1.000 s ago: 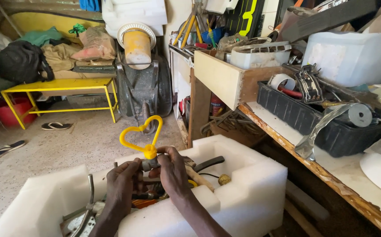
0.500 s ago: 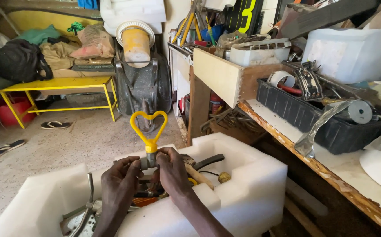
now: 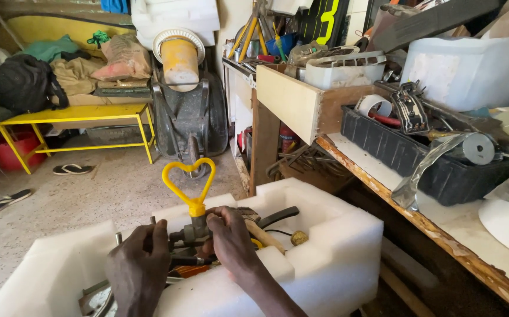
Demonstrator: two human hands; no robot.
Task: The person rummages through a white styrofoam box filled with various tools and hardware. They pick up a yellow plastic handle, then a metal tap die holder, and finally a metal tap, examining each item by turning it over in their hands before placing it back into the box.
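Yellow heart-shaped loop handle on a grey metal valve fitting (image 3: 193, 205) stands upright over the middle of the white foam packing box (image 3: 325, 246), the landmark here. Fitting looks stiff, fairly heavy for its size, metal body likely slick; plastic loop is the lighter, weaker part, so best taken by the grey body just under the handle, not by the loop.

Right hand (image 3: 231, 238), at box centre, fingers curled and pinched onto the fitting's body just below the yellow collar. Left hand (image 3: 140, 270), at the box's near-left inside, fingers half closed around the lower pipe end of the same fitting; palm side hidden, exact grip there cannot be told.

Inside the box, right of the fitting: black curved handle (image 3: 278, 216), wooden hammer handle (image 3: 260, 232), small brass knob (image 3: 299, 238). Right of the box: worn wooden workbench (image 3: 442, 229) with black plastic tray (image 3: 395, 152). Behind the box, well apart: yellow metal bench (image 3: 72, 114).
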